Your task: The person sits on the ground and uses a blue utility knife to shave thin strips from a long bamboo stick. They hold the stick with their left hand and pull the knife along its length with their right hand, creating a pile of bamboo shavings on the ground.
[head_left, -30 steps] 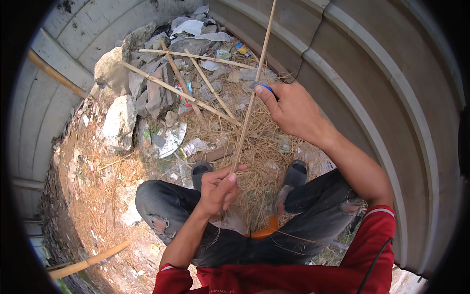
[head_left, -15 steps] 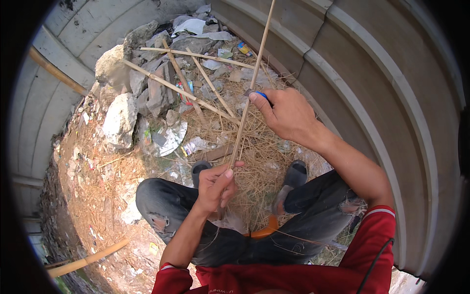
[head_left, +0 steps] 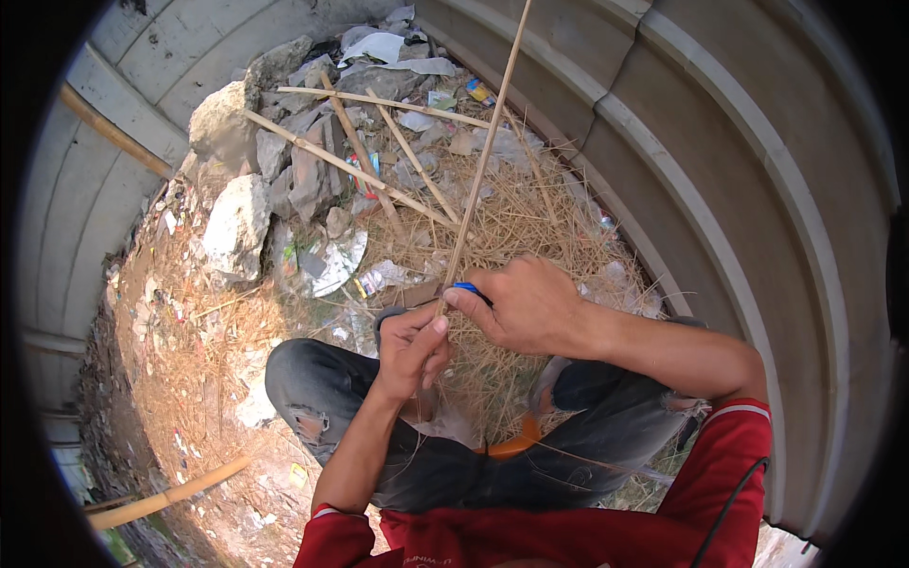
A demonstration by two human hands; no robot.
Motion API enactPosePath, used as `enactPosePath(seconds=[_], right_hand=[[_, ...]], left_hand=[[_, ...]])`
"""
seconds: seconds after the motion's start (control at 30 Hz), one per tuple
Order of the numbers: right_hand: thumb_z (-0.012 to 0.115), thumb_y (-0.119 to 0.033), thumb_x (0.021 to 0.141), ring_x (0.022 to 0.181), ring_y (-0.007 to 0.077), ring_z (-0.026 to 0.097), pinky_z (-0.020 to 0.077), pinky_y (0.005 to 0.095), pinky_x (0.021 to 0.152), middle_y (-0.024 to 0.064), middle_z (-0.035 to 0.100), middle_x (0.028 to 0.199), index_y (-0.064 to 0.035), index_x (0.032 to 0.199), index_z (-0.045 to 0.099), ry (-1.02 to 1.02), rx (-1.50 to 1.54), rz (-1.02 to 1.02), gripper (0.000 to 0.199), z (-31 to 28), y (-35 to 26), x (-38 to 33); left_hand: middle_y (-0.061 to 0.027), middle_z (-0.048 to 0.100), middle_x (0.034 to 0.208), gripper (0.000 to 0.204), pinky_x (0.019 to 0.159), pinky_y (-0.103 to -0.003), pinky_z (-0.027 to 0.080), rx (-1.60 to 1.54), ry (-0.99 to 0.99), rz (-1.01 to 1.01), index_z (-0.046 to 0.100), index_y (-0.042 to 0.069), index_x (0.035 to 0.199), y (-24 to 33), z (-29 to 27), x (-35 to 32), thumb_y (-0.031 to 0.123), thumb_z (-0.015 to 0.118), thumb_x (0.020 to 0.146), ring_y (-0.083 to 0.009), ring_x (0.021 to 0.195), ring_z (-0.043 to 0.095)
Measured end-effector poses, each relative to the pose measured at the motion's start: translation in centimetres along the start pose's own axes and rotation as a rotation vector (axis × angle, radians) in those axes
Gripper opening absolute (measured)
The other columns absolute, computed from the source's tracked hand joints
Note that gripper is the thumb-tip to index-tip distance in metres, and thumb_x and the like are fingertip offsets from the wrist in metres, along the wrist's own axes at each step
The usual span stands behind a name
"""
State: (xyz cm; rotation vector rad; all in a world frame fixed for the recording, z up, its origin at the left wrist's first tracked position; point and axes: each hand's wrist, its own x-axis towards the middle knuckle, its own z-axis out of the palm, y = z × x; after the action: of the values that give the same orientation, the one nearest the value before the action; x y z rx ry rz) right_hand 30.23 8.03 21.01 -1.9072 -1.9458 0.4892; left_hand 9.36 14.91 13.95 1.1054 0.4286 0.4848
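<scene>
A long, thin bamboo strip (head_left: 486, 156) slants up and away from between my legs. My left hand (head_left: 413, 352) grips its near end between thumb and fingers. My right hand (head_left: 532, 308) is closed around a small knife with a blue handle (head_left: 472, 292). The knife's dark blade lies against the strip just above my left fingers, and is mostly hidden by my right thumb. Both hands are close together, nearly touching.
Bamboo sticks (head_left: 350, 168) lie crossed over rocks (head_left: 232, 227) and litter ahead. Thin shavings (head_left: 530, 227) cover the ground before my feet. A corrugated metal wall (head_left: 720, 170) curves along the right. An orange curved object (head_left: 516, 441) shows between my legs. A bamboo pole (head_left: 175, 494) lies lower left.
My right hand has drawn the knife down along the bamboo strip toward me, from well up its length to just above my left hand. The left hand keeps its hold, almost in place.
</scene>
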Motion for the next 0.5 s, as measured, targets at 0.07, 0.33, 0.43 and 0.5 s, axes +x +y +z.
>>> enactPosePath(seconds=[0.07,0.33,0.43,0.5], right_hand=[[0.052,-0.042,0.108,0.058,0.0392,0.063,0.0491,0.0485,0.058,0.0193,0.062,0.061,-0.0038,0.1,0.078,0.016,0.096,-0.054,0.047,0.0,0.5,0.1],[0.064,-0.049,0.101,0.058,0.013,0.053,0.0433,0.0334,0.057,0.005,0.057,0.061,-0.0021,0.079,0.07,-0.148,0.778,0.164,0.052,-4.0,3.3,0.5],[0.074,-0.043,0.096,0.058,0.0093,0.048,0.0398,0.0316,0.054,0.0023,0.054,0.061,-0.0017,0.082,0.069,0.077,0.657,0.137,0.043,-4.5,2.8,-0.1],[0.079,-0.038,0.092,0.058,0.0097,0.049,0.0402,0.0321,0.054,0.0026,0.055,0.062,-0.0011,0.085,0.07,0.175,0.637,0.19,0.039,-3.8,3.0,-0.1]], left_hand=[[0.0031,0.044,0.054,0.042,0.041,-0.022,0.029,-0.007,-0.016,0.021,0.059,-0.006,0.14,-0.1,-0.2,-0.1,0.021,0.056,0.108,-0.0046,0.04,0.037],[0.0042,0.054,0.06,0.043,0.046,-0.02,0.031,0.14,0.076,0.035,0.061,-0.005,0.14,-0.6,0.5,0.0,0.012,0.068,0.102,-0.0017,0.048,0.043],[0.0038,0.061,0.066,0.043,0.05,-0.019,0.033,0.309,0.201,0.096,0.065,-0.007,0.134,-1.0,1.7,0.2,0.008,0.076,0.095,-0.0002,0.054,0.047],[0.0029,0.064,0.069,0.044,0.052,-0.018,0.035,0.464,0.281,0.216,0.067,-0.009,0.13,-3.0,1.5,0.4,0.007,0.081,0.091,0.0002,0.058,0.049]])
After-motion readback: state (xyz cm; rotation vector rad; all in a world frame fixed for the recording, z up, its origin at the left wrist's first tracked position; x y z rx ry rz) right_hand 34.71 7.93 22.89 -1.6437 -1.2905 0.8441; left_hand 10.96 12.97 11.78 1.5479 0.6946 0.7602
